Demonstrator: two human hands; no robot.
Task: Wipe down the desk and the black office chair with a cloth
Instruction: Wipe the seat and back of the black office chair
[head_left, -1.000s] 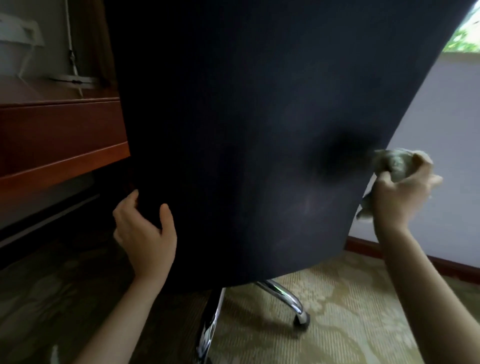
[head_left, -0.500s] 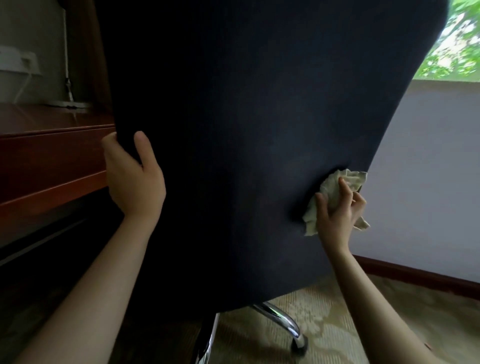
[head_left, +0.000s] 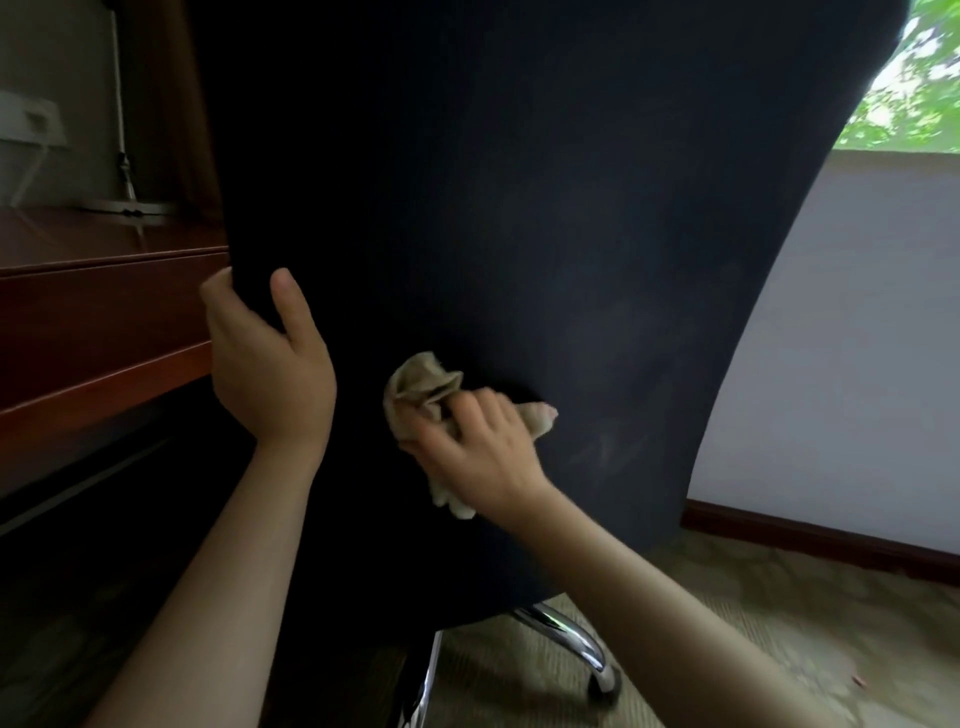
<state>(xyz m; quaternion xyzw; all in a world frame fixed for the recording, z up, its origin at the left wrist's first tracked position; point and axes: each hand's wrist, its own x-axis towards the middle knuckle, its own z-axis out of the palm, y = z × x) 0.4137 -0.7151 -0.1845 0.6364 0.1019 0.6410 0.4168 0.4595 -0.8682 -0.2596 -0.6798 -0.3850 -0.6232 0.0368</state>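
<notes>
right hand (head_left: 483, 452): fingers (head_left: 470, 410) curled round cloth (head_left: 421, 384), pressed on chair (head_left: 571, 208) back | left hand (head_left: 270, 374): fingers grip chair edge

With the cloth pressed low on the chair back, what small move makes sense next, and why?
Probably sweep the right hand and cloth rightward across the chair back: faint pale streaks show there, and the left hand grips the back's left edge, steadying the chair.

Dim indoors; daylight enters from the window (head_left: 904, 104) far right (its leaves blown out). The chair (head_left: 519, 234) back reads near-black, swallowing detail. The right hand (head_left: 483, 447) is motion-blurred. Straight edges bow toward the borders; the chrome leg (head_left: 569, 642) glints.
</notes>
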